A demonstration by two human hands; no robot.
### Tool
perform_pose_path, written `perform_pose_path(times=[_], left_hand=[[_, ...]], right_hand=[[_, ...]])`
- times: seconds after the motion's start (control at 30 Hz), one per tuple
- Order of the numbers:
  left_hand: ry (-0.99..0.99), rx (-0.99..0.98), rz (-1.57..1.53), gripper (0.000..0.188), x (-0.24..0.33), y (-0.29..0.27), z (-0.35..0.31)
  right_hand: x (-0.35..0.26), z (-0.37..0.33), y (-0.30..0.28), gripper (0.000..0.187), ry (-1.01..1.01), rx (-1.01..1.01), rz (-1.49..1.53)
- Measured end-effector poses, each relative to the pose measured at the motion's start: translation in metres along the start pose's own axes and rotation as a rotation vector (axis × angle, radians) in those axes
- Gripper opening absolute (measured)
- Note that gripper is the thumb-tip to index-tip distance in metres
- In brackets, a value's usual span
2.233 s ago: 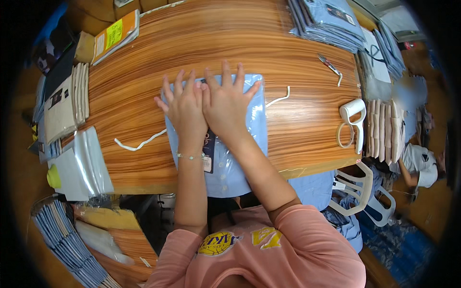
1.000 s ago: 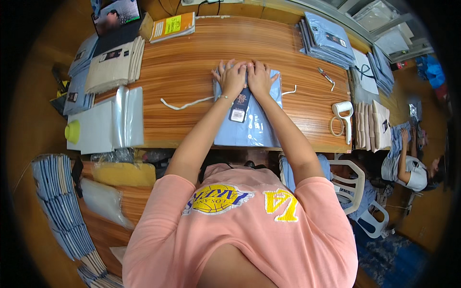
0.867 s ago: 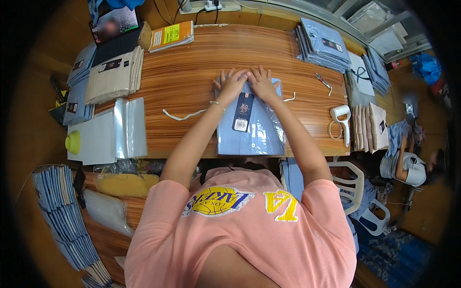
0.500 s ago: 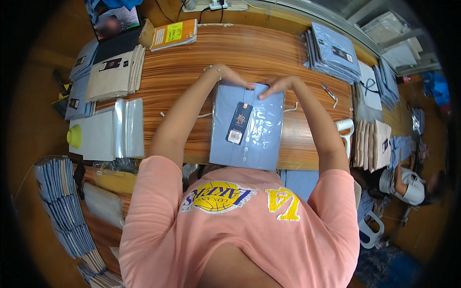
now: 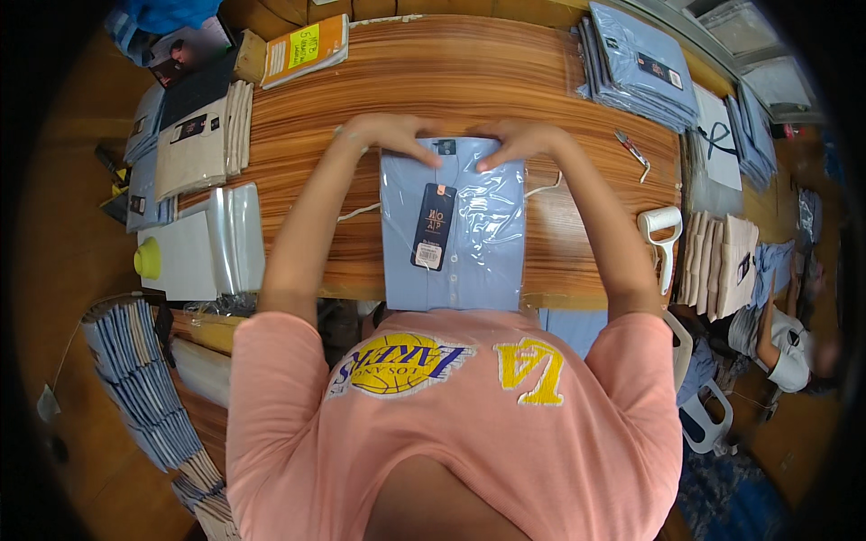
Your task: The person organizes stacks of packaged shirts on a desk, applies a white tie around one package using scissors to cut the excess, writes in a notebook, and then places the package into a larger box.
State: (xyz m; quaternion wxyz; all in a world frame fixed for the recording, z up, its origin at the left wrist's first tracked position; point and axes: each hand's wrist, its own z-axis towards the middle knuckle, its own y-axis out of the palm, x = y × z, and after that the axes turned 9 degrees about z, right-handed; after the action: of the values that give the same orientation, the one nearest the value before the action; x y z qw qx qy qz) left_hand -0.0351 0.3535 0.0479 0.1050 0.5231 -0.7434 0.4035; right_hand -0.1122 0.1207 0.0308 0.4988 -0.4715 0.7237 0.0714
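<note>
On the head feed I've got the bagged blue shirt (image 5: 492,212) at mid-desk, collar end away from the wearer. Its lower edge reaches the near edge of the wooden table (image 5: 469,72), close to the wearer's pink top (image 5: 487,451). Left hand (image 5: 403,137) and right hand (image 5: 520,142) both hold the collar-end edge: thumbs on the front face, fingers over the far side. Fingertips hidden; can't tell how tight. Can't tell if the pack is flat or tilted. Dark hangtag (image 5: 433,230) faces up, left of the buttons. White cord (image 5: 544,187) shows on both sides of the pack. Right side: lint roller (image 5: 663,221), small snips (image 5: 631,151), stacked blue packs (image 5: 631,72). Left side: beige packs (image 5: 203,135), clear sleeves (image 5: 236,239).
</note>
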Motion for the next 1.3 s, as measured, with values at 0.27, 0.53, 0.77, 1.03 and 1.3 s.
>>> perform_pose_path(times=[0.27,0.53,0.77,1.03,1.3], left_hand=[[-0.035,0.405,-1.401,0.08,-0.048,0.107,-0.046],[-0.178,0.587,-0.923,0.087,-0.013,0.121,-0.048],[-0.127,0.736,-0.902,0.086,-0.036,0.237,-0.117],[0.15,0.674,-1.25,0.066,-0.003,0.286,-0.12],[0.273,0.903,-0.665,0.061,-0.006,0.31,-0.129]], right_hand=[[0.015,-0.058,0.095,0.064,0.238,0.842,1.497],[-0.017,-0.056,0.099,0.074,0.215,0.564,1.392],[0.017,-0.13,0.221,0.079,0.085,0.909,1.087],[0.012,-0.116,0.285,0.068,-0.073,0.907,1.162],[0.0,-0.121,0.293,0.067,-0.377,0.954,0.721]])
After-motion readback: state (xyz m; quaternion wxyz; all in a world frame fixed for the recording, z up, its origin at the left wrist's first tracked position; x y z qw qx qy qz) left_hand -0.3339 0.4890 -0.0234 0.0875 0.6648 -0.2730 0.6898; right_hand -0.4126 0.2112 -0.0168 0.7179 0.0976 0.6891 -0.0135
